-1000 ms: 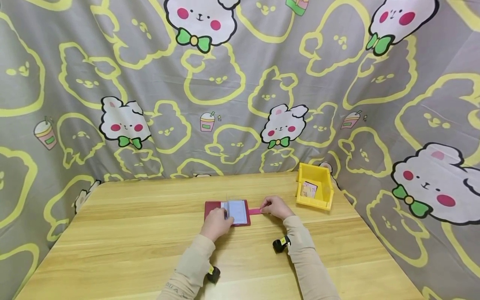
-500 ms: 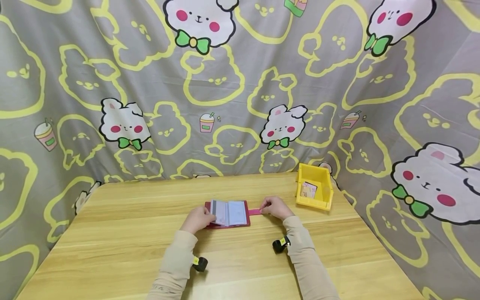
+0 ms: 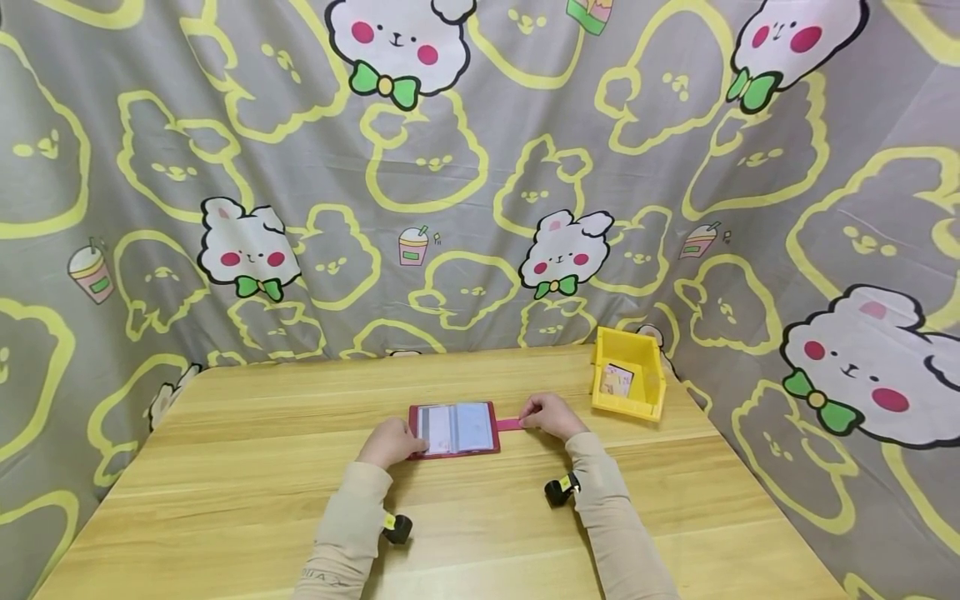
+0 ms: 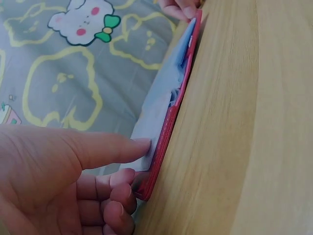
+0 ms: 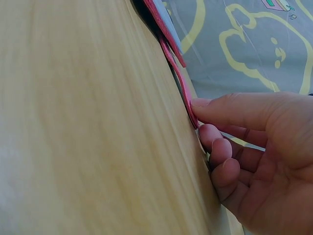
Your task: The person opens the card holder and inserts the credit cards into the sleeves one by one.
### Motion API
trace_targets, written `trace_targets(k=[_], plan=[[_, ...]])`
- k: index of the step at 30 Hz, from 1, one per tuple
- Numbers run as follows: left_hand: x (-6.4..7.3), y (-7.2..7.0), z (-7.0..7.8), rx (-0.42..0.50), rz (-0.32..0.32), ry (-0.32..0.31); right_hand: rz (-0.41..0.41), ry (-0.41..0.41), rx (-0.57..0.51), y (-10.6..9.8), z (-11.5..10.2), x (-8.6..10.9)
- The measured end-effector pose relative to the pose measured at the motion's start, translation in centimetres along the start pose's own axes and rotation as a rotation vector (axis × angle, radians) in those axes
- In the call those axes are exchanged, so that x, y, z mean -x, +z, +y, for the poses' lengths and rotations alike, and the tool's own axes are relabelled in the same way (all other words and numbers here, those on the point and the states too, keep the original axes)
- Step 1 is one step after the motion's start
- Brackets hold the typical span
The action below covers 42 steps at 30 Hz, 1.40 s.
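Observation:
A red card holder (image 3: pixel 497 428) lies spread on the table, its clear plastic sleeves (image 3: pixel 472 425) facing up. At its left edge my left hand (image 3: pixel 388 442) pinches the cover, thumb on top of the sleeve and fingers curled at the edge, as the left wrist view shows. From the right side of the holder sticks out a pink strap (image 3: pixel 509 424). My right hand (image 3: pixel 551 415) pinches the end of this strap between thumb and forefinger, the other fingers curled, close to the tabletop in the right wrist view.
A yellow bin (image 3: pixel 628 406) stands at the back right of the wooden table (image 3: pixel 262 467), with printed cards (image 3: pixel 617 380) inside. Behind the table hangs a patterned grey curtain (image 3: pixel 465 225). Each wrist wears a small black camera.
My left hand has moved left from the middle of the card holder, turning a clear sleeve over to the left, where it now lies flat. The right hand has stayed on the strap.

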<state>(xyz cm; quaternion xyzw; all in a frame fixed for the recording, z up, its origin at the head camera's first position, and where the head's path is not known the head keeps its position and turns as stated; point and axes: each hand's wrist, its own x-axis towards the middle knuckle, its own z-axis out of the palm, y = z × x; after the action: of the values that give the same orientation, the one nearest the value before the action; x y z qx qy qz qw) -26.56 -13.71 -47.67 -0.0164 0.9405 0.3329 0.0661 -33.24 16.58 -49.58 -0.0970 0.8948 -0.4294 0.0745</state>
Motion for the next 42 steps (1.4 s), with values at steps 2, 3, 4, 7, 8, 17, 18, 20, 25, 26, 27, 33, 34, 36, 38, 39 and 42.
trace_targets(k=[2, 3, 4, 7, 8, 17, 18, 20, 25, 26, 27, 33, 34, 36, 38, 39, 42], plan=[[0.0, 0.0, -0.1, 0.01, -0.001, -0.002, 0.009, 0.002, 0.002, 0.0, 0.0, 0.0], [0.0, 0.0, -0.1, 0.017, -0.003, -0.004, 0.012, 0.004, 0.001, 0.0, 0.0, 0.1], [-0.1, 0.0, -0.2, 0.024, -0.004, -0.007, 0.014, 0.007, -0.001, 0.0, 0.0, 0.1], [-0.2, 0.1, -0.4, 0.046, -0.008, -0.013, 0.002, 0.011, -0.009, 0.0, 0.0, 0.1], [-0.2, 0.1, -0.5, 0.053, -0.011, -0.015, -0.013, 0.014, -0.017, -0.1, 0.0, 0.1], [-0.4, -0.4, -0.8, 0.087, -0.028, -0.019, -0.104, -0.104, -0.154, -4.3, -1.3, 0.3], [-0.5, -0.4, -0.8, 0.092, -0.029, -0.021, -0.092, -0.112, -0.178, -5.1, -1.6, 0.4], [-0.5, -0.5, -0.8, 0.102, -0.029, -0.025, -0.071, -0.118, -0.253, -6.4, -2.0, 0.6], [-0.3, -0.4, -0.7, 0.107, -0.023, -0.032, 0.067, -0.1, -0.399, -9.5, -1.8, 0.9], [-0.3, -0.4, -0.7, 0.105, -0.022, -0.032, 0.106, -0.097, -0.421, -10.1, -1.6, 0.9], [-0.2, -0.3, -0.7, 0.105, -0.022, -0.031, 0.148, -0.086, -0.453, -10.7, -1.3, 0.9], [0.1, -0.5, -0.5, 0.117, -0.029, -0.029, 0.381, 0.063, -0.457, -13.4, 0.1, 0.4], [0.2, -0.5, -0.6, 0.113, -0.026, -0.03, 0.391, 0.095, -0.43, -13.6, 0.4, 0.2], [0.1, -0.6, -0.7, 0.104, -0.02, -0.031, 0.387, 0.156, -0.377, -14.0, 0.9, -0.2], [0.1, -0.6, -0.9, 0.1, -0.017, -0.032, 0.358, 0.205, -0.327, -14.2, 1.5, -0.7], [0.0, -0.5, -1.0, 0.101, -0.017, -0.032, 0.338, 0.225, -0.297, -14.4, 1.9, -0.9], [0.0, -0.5, -1.0, 0.104, -0.021, -0.026, 0.309, 0.274, -0.235, -14.6, 2.9, -1.3]])
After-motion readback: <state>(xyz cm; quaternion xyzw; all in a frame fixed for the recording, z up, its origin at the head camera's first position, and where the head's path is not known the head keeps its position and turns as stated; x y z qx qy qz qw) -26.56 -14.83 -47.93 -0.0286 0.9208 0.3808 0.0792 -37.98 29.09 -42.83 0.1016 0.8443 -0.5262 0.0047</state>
